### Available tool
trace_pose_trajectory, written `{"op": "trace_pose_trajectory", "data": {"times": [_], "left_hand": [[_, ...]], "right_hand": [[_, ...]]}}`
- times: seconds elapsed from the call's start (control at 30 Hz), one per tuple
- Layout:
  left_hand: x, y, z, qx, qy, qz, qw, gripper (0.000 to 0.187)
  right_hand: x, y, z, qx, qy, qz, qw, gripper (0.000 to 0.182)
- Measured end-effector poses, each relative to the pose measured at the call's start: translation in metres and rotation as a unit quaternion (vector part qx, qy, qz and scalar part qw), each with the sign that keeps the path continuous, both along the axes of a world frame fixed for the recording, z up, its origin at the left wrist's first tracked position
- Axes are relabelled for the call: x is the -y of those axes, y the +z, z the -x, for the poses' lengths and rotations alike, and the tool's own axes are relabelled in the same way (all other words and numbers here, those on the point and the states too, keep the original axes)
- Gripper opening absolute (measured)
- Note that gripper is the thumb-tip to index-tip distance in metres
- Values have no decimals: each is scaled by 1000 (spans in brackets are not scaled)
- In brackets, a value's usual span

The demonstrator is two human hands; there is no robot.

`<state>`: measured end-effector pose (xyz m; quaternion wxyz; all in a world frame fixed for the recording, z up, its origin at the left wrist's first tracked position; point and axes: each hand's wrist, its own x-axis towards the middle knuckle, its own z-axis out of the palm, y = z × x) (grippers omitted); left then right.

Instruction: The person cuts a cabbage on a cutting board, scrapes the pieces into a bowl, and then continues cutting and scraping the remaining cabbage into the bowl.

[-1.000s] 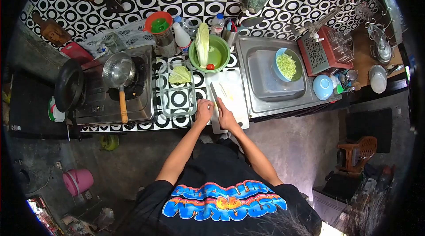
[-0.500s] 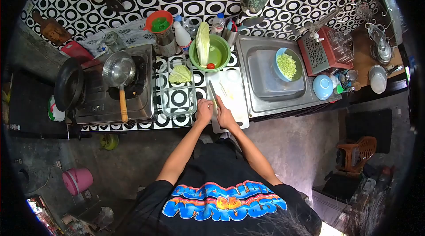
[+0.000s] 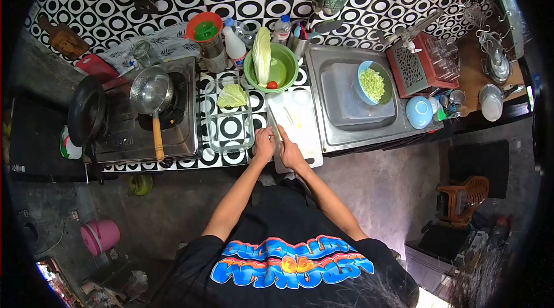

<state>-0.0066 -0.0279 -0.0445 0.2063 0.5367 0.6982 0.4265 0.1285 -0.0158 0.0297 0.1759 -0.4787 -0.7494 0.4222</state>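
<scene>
Both hands are sitting slightly further left than a second ago. The right hand (image 3: 290,152) is keeping its grip clamped on the knife (image 3: 273,122), whose long axis is running near to far, tip pointing away, over the white cutting board (image 3: 303,120). The left hand (image 3: 264,142) is pressing down beside the blade, fingers curled together, hiding whatever is lying beneath.

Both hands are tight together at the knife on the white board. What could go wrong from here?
1. The left hand sits right beside the knife held by the right hand; a slip could nick fingers.
2. The cutting board reaches the counter's front edge, so pressure might shift it.
3. The glass dish sits close to the left hand and could be bumped.
</scene>
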Motion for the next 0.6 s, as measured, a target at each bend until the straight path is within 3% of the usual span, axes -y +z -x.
{"op": "trace_pose_trajectory", "data": {"times": [0.37, 0.47, 0.6], "left_hand": [[-2, 0, 0, 3, 5, 10, 1000, 51], [-6, -22, 2, 15, -9, 49, 999, 61], [-6, -3, 0, 55, 25, 86, 994, 74]], "right_hand": [[5, 8, -12, 21, 2, 20, 1000, 64], [8, 20, -18, 19, 8, 47, 999, 63], [26, 17, -25, -10, 28, 39, 999, 62]]}}
